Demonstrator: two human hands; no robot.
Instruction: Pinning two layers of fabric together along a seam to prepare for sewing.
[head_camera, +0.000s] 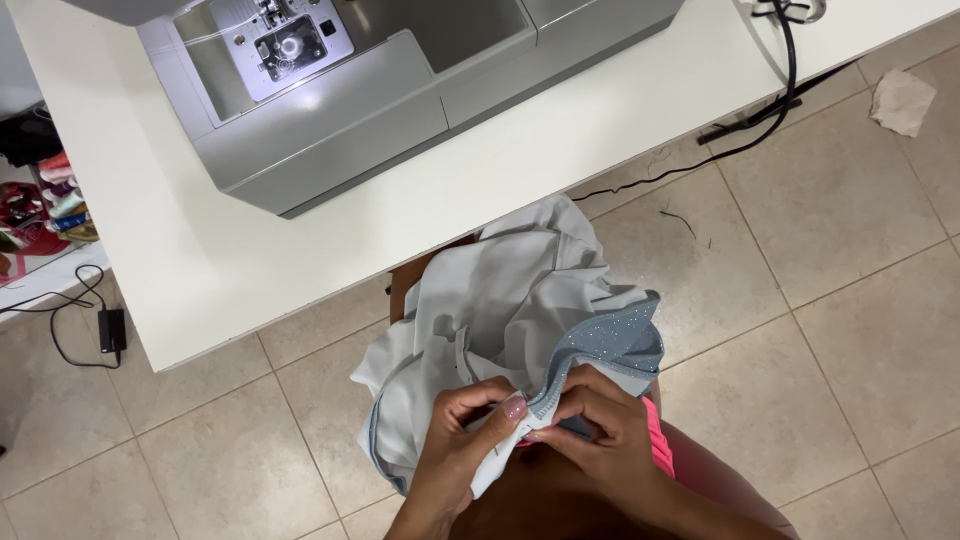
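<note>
On the person's lap below the white table, the bunched pale grey garment runs lengthwise from the hands up toward the sewing machine, its sparkly blue edge pinched between left hand and right hand fingertips.

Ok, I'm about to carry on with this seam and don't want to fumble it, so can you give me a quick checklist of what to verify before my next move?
1. Both hands on the fabric: ok; left hand and right hand pinch it at one edge.
2. Blue sparkly part in view: ok, folded over beside the right hand.
3. Fabric off the floor: ok, bunched on the lap.
4. Sewing machine bed free: ok, nothing lies under the needle area.
5. Black cord away from the fabric: ok, it hangs off the table at the far right.
6. Needle or pin in the fingers: cannot tell.
</note>
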